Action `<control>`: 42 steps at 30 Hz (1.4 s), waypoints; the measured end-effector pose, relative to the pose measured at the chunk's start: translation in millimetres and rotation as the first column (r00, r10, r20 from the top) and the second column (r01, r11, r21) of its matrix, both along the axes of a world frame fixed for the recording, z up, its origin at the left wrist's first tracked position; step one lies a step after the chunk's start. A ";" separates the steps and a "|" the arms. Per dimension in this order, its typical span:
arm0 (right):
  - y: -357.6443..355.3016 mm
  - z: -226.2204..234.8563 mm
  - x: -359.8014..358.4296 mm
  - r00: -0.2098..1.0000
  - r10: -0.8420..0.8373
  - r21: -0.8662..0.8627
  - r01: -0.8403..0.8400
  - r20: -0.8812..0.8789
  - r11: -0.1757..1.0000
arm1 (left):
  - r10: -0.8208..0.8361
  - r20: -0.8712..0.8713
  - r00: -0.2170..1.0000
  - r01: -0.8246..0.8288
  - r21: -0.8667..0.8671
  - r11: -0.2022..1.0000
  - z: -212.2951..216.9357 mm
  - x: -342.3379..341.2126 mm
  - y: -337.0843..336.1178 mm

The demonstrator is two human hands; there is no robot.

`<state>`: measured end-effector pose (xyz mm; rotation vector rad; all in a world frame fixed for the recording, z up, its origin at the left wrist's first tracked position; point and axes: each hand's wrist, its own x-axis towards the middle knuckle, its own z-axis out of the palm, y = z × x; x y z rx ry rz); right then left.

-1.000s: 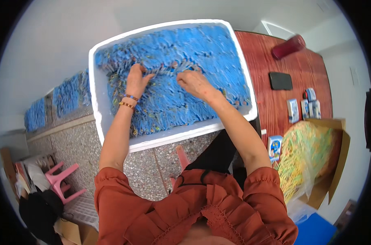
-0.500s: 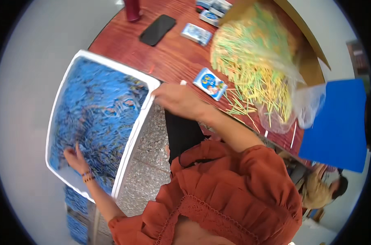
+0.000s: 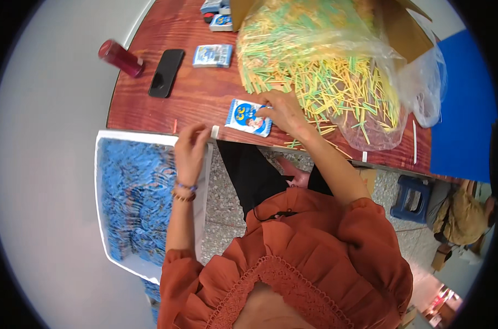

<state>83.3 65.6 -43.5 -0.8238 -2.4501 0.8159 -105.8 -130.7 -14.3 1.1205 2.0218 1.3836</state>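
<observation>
Right hand (image 3: 288, 116) has moved from the foam tub (image 3: 134, 135) to a blue-and-white packet (image 3: 242, 116) on the near desk (image 3: 197, 92), grip impossible to tell; left hand (image 3: 190, 153), loosely open, is at the tub's far-right corner.

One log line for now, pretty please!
left hand: over corner of white box, nothing seen held | right hand: over packet, touch unclear | packet: on table | sticks: heaped beside right hand

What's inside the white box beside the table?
Closely packed blue items fill most of the white box. The left hand hides one corner; anything beneath the top layer is covered.
</observation>
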 end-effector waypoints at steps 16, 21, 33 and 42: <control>19.0 6.4 -7.5 0.972 0.122 0.423 -0.025 -0.202 0.906 | 0.162 -0.325 0.932 -0.214 -0.134 0.968 -40.9 45.1 65.2; 37.4 23.4 -2.2 0.944 0.295 0.134 -0.276 -0.147 0.952 | 0.320 -0.402 0.858 -0.250 0.218 0.943 -14.0 54.3 73.9; 26.0 20.2 69.1 0.902 -0.113 -0.742 -0.266 -0.417 0.615 | -0.080 0.792 0.605 -0.189 0.240 0.952 2.4 127.3 108.8; 26.3 22.5 106.4 0.858 -0.311 -0.812 -0.188 -0.410 0.553 | -0.039 0.811 0.584 -0.276 0.243 0.930 -9.1 164.9 131.9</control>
